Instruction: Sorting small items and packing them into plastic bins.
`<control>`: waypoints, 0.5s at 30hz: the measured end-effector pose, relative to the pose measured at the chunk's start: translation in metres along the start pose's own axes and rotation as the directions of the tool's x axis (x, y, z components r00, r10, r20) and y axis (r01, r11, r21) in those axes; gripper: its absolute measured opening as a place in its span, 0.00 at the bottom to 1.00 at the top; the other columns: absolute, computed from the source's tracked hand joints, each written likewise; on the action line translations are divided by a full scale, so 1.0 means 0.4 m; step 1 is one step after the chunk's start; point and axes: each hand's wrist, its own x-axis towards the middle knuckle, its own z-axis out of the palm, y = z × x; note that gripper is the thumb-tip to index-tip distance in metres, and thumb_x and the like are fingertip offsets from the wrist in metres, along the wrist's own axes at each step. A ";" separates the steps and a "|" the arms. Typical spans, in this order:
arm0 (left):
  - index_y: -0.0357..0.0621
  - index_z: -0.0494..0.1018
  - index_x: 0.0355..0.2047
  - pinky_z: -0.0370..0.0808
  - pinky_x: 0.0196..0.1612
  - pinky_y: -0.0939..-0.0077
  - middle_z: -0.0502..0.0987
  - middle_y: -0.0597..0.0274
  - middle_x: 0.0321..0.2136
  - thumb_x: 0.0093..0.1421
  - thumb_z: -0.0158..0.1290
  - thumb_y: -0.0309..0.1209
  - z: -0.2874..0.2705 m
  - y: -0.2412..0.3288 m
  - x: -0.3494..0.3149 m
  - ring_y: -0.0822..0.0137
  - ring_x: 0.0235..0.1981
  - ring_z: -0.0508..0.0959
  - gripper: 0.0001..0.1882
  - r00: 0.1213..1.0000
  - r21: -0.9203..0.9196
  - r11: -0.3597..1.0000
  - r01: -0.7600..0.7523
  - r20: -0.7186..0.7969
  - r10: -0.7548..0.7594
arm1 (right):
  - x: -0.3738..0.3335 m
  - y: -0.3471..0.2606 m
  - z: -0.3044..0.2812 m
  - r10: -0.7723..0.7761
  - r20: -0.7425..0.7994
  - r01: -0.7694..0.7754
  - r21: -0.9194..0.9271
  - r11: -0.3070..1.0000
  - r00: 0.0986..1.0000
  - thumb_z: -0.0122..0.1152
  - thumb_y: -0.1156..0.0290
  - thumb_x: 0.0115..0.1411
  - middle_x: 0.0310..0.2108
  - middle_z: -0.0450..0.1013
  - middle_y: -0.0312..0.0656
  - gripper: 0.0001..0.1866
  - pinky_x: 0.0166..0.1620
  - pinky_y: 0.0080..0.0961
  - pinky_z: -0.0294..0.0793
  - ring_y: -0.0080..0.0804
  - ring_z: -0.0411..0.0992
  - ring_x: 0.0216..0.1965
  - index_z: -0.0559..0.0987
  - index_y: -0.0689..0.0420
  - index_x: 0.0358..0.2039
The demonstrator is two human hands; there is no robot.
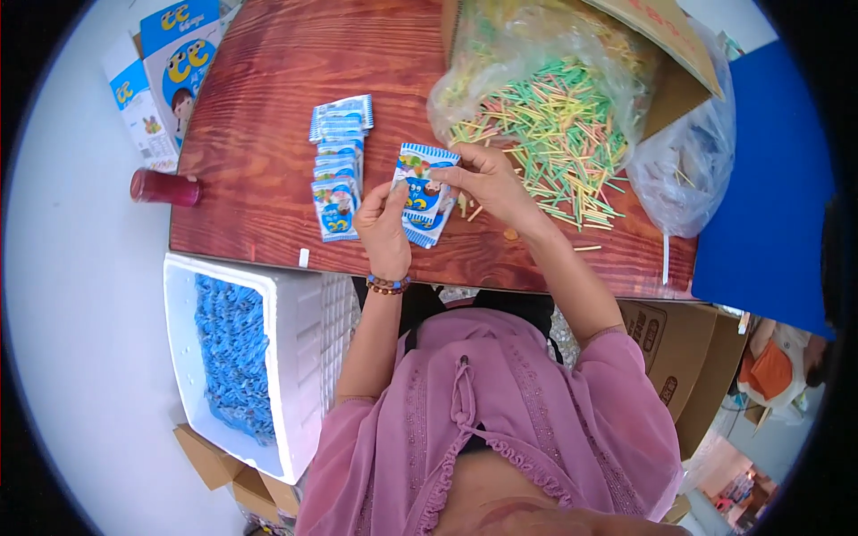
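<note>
Both my hands are at a small blue and white printed packet point(421, 185) in front of me, above the table. My left hand point(384, 228) pinches its left edge between thumb and fingers. My right hand point(492, 181) has its fingers closed at the packet's upper right side. Another packet point(424, 234) of the same kind shows partly underneath; I cannot tell whether it is held or lies on the table. Left of my hands, several matching packets point(338, 170) lie overlapped in a column. Close to my right hand spreads a heap of thin coloured sticks point(572, 129), green, yellow and pink.
The sticks spill from a clear plastic bag point(447, 98) in a tipped cardboard box point(684, 54). A red jar point(166, 188) lies at the left edge of the reddish wooden table point(259, 116). Below it stands a white foam box point(279, 357) of small blue pieces. Printed cartons point(183, 62) stand far left.
</note>
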 end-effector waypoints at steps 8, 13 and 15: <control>0.33 0.75 0.42 0.71 0.40 0.83 0.77 0.64 0.36 0.63 0.53 0.24 -0.213 0.033 -0.029 0.79 0.35 0.73 0.09 0.868 0.395 0.900 -0.187 -0.362 0.339 | 0.134 0.054 0.196 0.076 0.199 -0.009 -0.318 0.948 0.977 0.62 0.63 0.56 0.20 0.76 0.44 0.14 0.27 0.27 0.72 0.28 0.76 0.22 0.78 0.63 0.24; 0.38 0.72 0.48 0.69 0.46 0.71 0.74 0.57 0.43 0.60 0.57 0.29 -0.277 0.034 -0.038 0.66 0.43 0.74 0.16 0.865 0.790 0.583 -0.189 -0.147 0.480 | 0.202 0.154 0.243 0.041 0.178 0.077 -0.608 0.790 0.983 0.59 0.59 0.58 0.23 0.77 0.48 0.16 0.33 0.38 0.73 0.45 0.77 0.28 0.78 0.60 0.25; 0.41 0.71 0.50 0.64 0.51 0.61 0.73 0.55 0.45 0.56 0.60 0.33 -0.273 0.028 -0.044 0.56 0.48 0.71 0.22 0.878 0.984 0.130 -0.119 0.043 0.476 | 0.184 0.142 0.226 -0.025 0.168 0.132 -0.671 0.730 0.985 0.59 0.58 0.57 0.29 0.77 0.48 0.14 0.37 0.41 0.72 0.48 0.76 0.34 0.78 0.57 0.28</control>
